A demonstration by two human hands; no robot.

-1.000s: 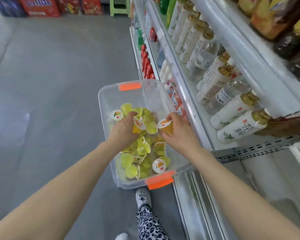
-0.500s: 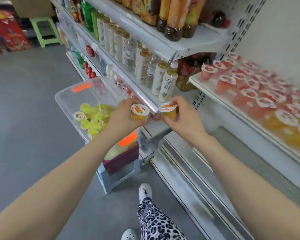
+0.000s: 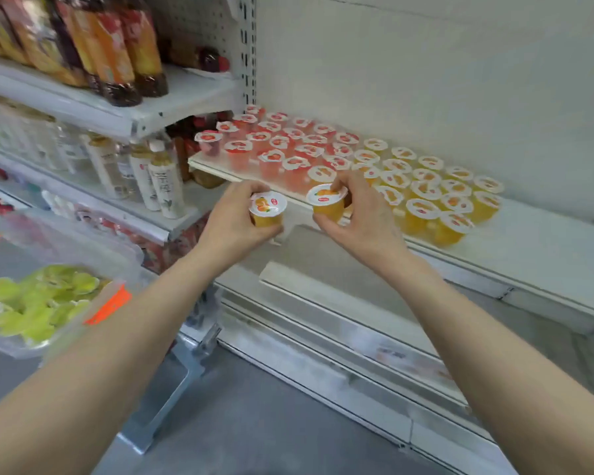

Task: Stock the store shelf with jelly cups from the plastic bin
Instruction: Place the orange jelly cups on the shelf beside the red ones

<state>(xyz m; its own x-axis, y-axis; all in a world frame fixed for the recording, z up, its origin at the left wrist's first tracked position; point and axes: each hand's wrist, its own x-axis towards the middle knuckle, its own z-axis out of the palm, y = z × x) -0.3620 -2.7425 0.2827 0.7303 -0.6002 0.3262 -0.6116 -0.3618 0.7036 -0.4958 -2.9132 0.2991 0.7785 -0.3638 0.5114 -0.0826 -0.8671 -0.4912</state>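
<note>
**Two orange cups at the shelf edge, bare space off to the right**

The right cup point(image 3: 326, 202) and the left cup point(image 3: 267, 209) are both orange jelly. Each is upright with its foil lid on top, so the axis is vertical and neither needs turning before it is set down. They hang side by side, close but apart, just in front of the shelf point(image 3: 535, 234) and about level with its front edge.

The right hand point(image 3: 360, 217) has a narrow grip, thumb and fingers curled round the wall of its cup. The left hand point(image 3: 235, 221) wraps its cup from below and behind in the same way.

Beyond them on the shelf, the red cups point(image 3: 271, 142) fill the left part. The orange cups point(image 3: 426, 186) stand in rows to the right of those.

Both held cups are opposite the seam between the two colours. The bare shelf lies past the right end of the orange block, so the matching spot is probably forward and to the right. The right hand is nearer to it, and the left has to cross further. The right hand hides the front row next to it, so I cannot tell whether a gap is there.

The plastic bin point(image 3: 83, 248) sits low on the left, well apart, with green cups point(image 3: 38, 299) inside.
</note>
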